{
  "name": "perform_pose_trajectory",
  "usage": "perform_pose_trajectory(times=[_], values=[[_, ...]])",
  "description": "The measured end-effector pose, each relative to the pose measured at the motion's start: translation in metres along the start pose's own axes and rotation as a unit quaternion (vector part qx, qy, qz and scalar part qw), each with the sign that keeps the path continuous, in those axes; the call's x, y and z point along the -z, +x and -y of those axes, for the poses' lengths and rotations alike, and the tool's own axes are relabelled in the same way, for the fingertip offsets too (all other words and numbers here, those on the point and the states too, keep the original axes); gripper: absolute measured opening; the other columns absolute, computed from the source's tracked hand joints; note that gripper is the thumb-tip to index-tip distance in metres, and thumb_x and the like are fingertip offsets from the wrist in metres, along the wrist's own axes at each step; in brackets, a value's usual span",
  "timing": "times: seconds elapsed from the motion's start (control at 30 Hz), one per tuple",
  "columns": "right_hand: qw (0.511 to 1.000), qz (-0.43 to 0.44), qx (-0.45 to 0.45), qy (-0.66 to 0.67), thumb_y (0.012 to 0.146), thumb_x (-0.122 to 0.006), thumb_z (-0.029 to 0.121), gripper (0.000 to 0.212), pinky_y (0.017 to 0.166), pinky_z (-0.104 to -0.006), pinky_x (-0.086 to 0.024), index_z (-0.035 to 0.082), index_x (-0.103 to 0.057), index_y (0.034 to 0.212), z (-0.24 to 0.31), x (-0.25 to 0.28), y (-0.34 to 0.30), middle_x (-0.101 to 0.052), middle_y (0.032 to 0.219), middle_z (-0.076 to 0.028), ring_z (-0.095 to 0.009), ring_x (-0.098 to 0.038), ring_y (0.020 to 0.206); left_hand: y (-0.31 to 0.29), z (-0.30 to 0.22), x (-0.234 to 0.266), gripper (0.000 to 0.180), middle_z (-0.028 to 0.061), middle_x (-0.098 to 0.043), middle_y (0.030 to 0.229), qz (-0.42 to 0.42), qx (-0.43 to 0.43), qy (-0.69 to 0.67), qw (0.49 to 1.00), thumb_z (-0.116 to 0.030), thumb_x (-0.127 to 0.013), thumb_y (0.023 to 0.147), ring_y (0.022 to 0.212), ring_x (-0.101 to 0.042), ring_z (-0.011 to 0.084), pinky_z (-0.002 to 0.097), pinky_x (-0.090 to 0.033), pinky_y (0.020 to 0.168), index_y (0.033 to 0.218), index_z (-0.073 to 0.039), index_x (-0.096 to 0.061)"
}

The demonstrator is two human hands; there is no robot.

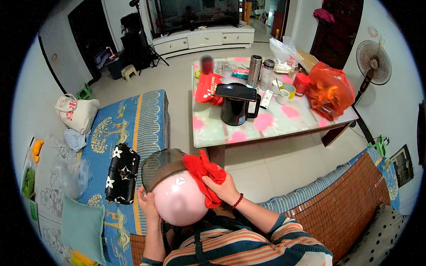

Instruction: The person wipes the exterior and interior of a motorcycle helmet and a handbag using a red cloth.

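A glossy pink helmet (177,206) with a dark tinted visor (162,166) is held in front of my body, above my lap. My left hand (148,205) grips its left side near the rim, fingers bent around the edge. A red cloth (205,175) lies bunched against the helmet's right side. My right hand (223,189), with a dark red beaded bracelet on the wrist, is closed on this cloth and presses it to the shell. The fingertips under the cloth are hidden.
Ahead stands a table (213,133) bearing a black kettle (235,113) with a phone (236,91) on top, cups, bottles and a red plastic bag (330,91). A patterned handbag (122,173) lies on the blue-covered sofa (104,119) at left. A fan (373,63) stands far right.
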State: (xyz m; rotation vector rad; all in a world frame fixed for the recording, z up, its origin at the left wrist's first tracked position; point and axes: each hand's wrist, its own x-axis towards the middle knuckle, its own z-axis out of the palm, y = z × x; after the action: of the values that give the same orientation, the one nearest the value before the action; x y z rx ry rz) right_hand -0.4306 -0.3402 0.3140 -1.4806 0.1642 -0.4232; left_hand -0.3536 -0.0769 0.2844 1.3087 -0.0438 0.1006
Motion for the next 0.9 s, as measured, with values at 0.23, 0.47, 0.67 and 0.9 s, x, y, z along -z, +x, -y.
perform_pose_trajectory(times=[0.23, 0.47, 0.67, 0.9], values=[[0.991, 0.02, 0.133, 0.028, 0.079, -0.074, 0.017, 0.044, 0.093, -0.0369, -0.046, 0.002, -0.058, 0.116, 0.052, -0.028, 0.011, -0.06, 0.117, -0.014, -0.027, -0.059, 0.107, 0.004, -0.008, 0.012, 0.064, 0.0134, -0.056, 0.125, 0.029, 0.011, -0.009, 0.999, -0.044, -0.064, 0.091, 0.109, -0.06, 0.0223, 0.0358, -0.05, 0.091, 0.133, 0.001, -0.043], [0.861, 0.173, 0.363, -0.312, 0.068, -0.076, 0.025, 0.048, 0.104, -0.0465, -0.036, 0.016, -0.062, 0.113, 0.076, -0.051, 0.01, -0.055, 0.133, -0.005, -0.029, -0.048, 0.125, 0.016, 0.011, 0.021, 0.034, 0.0105, -0.061, 0.114, 0.061, 0.038, -0.05, 0.996, -0.025, -0.063, 0.093, 0.1, -0.062, 0.0211, 0.0379, -0.052, 0.089, 0.116, -0.004, -0.048], [0.953, 0.071, 0.218, -0.199, 0.073, -0.073, 0.015, 0.036, 0.099, -0.0407, -0.043, 0.008, -0.064, 0.107, 0.025, -0.025, 0.04, -0.062, 0.122, -0.01, -0.031, -0.056, 0.112, 0.001, -0.007, -0.002, 0.06, 0.0084, -0.058, 0.115, 0.022, 0.002, -0.052, 0.998, -0.043, -0.076, 0.082, 0.103, -0.058, 0.0185, 0.0336, -0.049, 0.089, 0.117, -0.005, -0.046], [0.993, 0.026, 0.087, -0.082, 0.083, -0.067, 0.02, 0.036, 0.096, -0.0415, -0.043, 0.007, -0.06, 0.116, -0.008, -0.017, 0.021, -0.062, 0.113, -0.015, -0.034, -0.057, 0.108, 0.003, 0.012, 0.017, 0.065, 0.0067, -0.052, 0.12, -0.059, 0.013, -0.009, 0.998, -0.043, -0.074, 0.084, 0.105, -0.054, 0.0173, 0.0316, -0.048, 0.088, 0.125, -0.004, -0.043]])
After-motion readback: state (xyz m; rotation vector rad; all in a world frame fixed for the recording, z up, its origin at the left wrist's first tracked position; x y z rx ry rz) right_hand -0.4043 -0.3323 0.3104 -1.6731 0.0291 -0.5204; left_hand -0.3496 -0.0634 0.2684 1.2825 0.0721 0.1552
